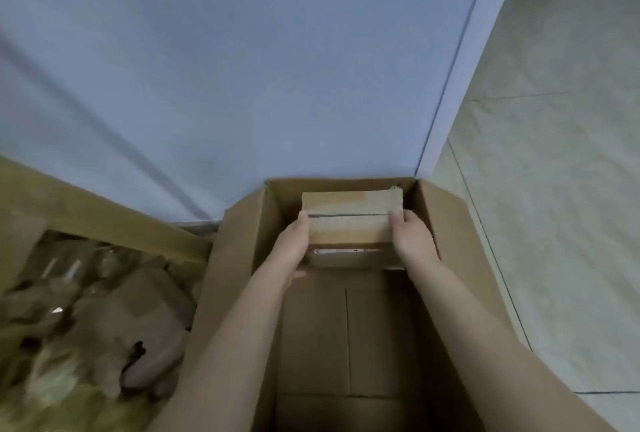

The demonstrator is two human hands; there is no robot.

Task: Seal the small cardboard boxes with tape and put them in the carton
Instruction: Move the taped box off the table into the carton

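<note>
Second carton point(31, 196): far left, open-topped, blurred; brown cardboard pieces and clear wrapping inside, nothing sharp enough to name.
Wall point(242, 50): pale blue, behind both cartons.
Carton point(239, 258): centre, on the floor, flaps up, far end against the wall; bare cardboard bottom showing at the near end.
Left hand point(294, 244): inside the carton, gripping the left end of the small cardboard box, fingers laid along its side, thumb showing below.
Small cardboard box point(349, 229): held level between both hands at the far end of the carton; whether resting on the bottom, cannot tell; pale strip on the near face.
Other small box point(346, 202): just behind the held one, touching it along a dark seam, against the carton's far wall.
Right hand point(412, 237): gripping the right end of the small cardboard box, fingers curled over its top edge.
Floor point(554, 189): right, pale tiles with thin dark joints.
</note>
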